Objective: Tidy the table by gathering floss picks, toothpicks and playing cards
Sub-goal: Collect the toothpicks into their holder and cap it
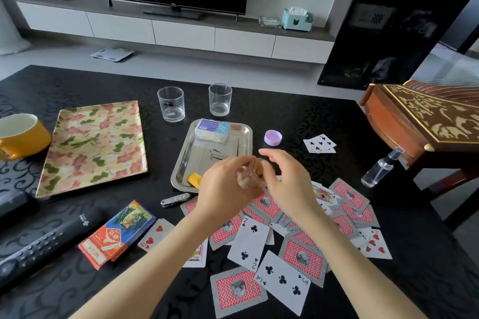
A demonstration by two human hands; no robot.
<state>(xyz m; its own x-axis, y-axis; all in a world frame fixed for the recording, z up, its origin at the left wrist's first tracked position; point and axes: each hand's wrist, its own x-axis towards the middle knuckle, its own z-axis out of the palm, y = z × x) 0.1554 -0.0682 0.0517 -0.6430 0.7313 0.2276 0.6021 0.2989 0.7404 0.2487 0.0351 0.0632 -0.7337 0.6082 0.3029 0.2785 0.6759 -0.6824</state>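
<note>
My left hand point(225, 186) grips a small clear toothpick jar point(252, 172) filled with toothpicks, held above the table. My right hand point(287, 181) is at the jar's mouth with fingers loosely spread. The jar's purple lid point(273, 138) lies on the table to the right of the steel tray point(243, 132). A box of floss picks point(212, 131) sits in that tray. Playing cards point(282, 280) lie scattered under my arms, some face up, some red-backed. A few more cards point(319, 144) lie far right. The card box point(118, 234) lies at the left.
Two empty glasses point(171, 103) point(220, 99) stand behind the tray. A floral tray point(93, 145), yellow mug point(22, 136) and remotes point(39, 248) fill the left. A pocket knife point(175, 199), nail clipper point(217, 155), spray bottle point(381, 167) and wooden zither point(425, 116) are nearby.
</note>
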